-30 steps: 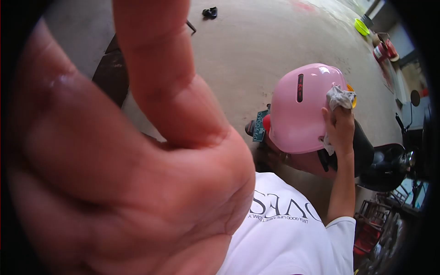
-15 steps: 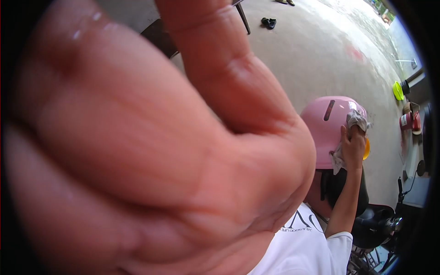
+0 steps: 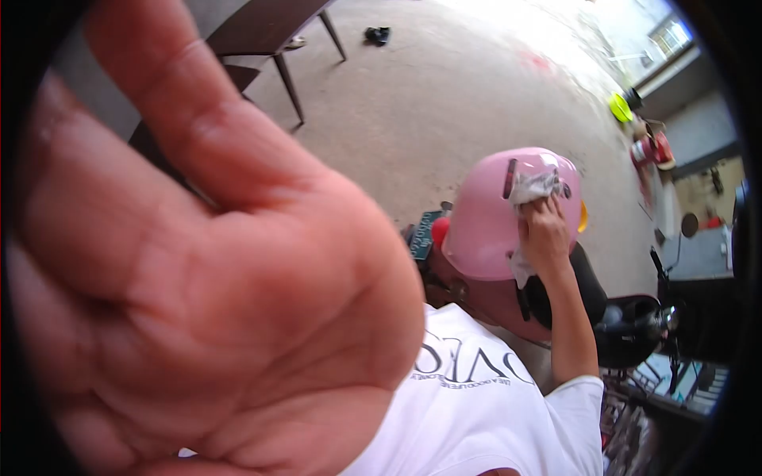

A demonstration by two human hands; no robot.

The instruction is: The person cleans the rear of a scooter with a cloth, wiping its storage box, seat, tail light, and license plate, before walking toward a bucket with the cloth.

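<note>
My left hand (image 3: 262, 293) fills the left side of the view, very close to the lens. Its palm faces me with one finger stretched up; no object shows in it, and the other fingers are partly cut off. Farther off, my right hand (image 3: 546, 234) presses a crumpled white cloth (image 3: 533, 188) against the top of a pink helmet (image 3: 482, 210). Dark vent slots mark the helmet's shell, and something yellow (image 3: 583, 216) shows behind its right edge. It rests on a scooter (image 3: 500, 305) with a black seat (image 3: 586, 285).
The scooter's number plate (image 3: 423, 238) and red tail light (image 3: 440, 232) are left of the helmet. A brown table (image 3: 266, 24) and black shoes (image 3: 378, 35) are at the back. Rightward are a lime-green basin (image 3: 620, 107), red containers (image 3: 644, 151) and another dark vehicle (image 3: 635, 341).
The view has shifted, so the helmet and floor items appear farther left, uncovering more table and the plate. My right hand and the cloth have moved left across the helmet toward the vent slot.
</note>
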